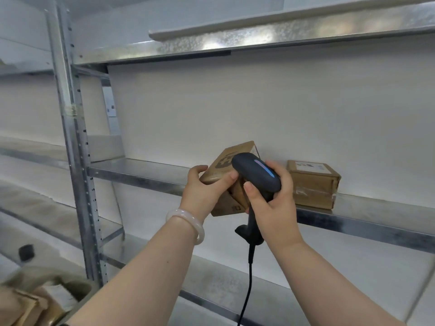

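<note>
A metal rack (70,137) fills the view in front of me, and its middle shelf (141,171) runs across at about the height of my hands. Down at the lower left stands a bin (78,287) with brown packages in it, blurred. A second box (313,184) of brown card sits flat on the shelf, to the right of my hands and well back from the front edge.

The box (226,161) I am working with is brown card too, with dark print on its upper face. I hold it tilted, one corner up, in front of the shelf's front edge. Whether it touches the shelf I cannot tell. It lies between my two hands, closer to the left one.

The dark scanner (259,175) is just right of the box, its head over the box's right side, with a blue strip lit along its top.

My left hand (204,189) grips the box from the left, thumb laid across the near face and fingers curled round the far edge. My right hand (270,201) is wrapped round the scanner's handle, thumb up along the neck. The two hands are close together, with the box's lower corner between them.

A pale bracelet (188,222) rings my left wrist. The scanner's black cable (247,290) hangs down from the handle's base.
</note>
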{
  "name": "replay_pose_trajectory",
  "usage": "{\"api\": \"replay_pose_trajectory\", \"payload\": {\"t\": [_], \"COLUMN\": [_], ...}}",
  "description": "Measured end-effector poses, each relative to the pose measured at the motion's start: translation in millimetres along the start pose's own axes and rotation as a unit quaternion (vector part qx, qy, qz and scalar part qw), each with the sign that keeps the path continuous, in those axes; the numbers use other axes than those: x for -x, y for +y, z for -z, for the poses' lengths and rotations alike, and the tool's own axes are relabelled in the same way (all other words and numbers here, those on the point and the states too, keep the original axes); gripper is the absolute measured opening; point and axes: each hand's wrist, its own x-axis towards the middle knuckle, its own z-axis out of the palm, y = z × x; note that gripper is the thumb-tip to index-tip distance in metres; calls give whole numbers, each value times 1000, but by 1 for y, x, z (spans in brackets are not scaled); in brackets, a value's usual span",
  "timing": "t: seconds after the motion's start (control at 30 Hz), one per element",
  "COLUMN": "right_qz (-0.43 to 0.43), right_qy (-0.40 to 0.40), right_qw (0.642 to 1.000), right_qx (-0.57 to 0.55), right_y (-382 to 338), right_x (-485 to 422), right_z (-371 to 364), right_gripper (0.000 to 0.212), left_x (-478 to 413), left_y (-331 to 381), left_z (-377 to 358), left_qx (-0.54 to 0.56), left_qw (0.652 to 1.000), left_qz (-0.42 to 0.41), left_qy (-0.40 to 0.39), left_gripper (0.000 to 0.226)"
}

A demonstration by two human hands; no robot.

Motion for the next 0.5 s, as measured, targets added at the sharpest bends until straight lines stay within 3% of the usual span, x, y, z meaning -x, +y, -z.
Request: {"api": "replay_pose_trajectory", "payload": {"t": [0.2,0.33,0.5], "right_qz": [-32,-77,-136], "right_qy": [-61,-25,23], "right_qw": [997,997,990], "right_qx": [-30,-17,-17], "right_y": [1,9,21], "right_x": [23,30,37], "right_z": [-15,-22,-34], "right_gripper": [54,52,52], "left_x": [31,53,68], "left_y": [-20,-34,-59], "left_z": [29,50,78], "left_qx": [30,108,142], "left_qw": [999,993,986], "left_qz": [-3,28,83], "left_qy": [20,25,-7], "left_gripper": [68,80,50]}}
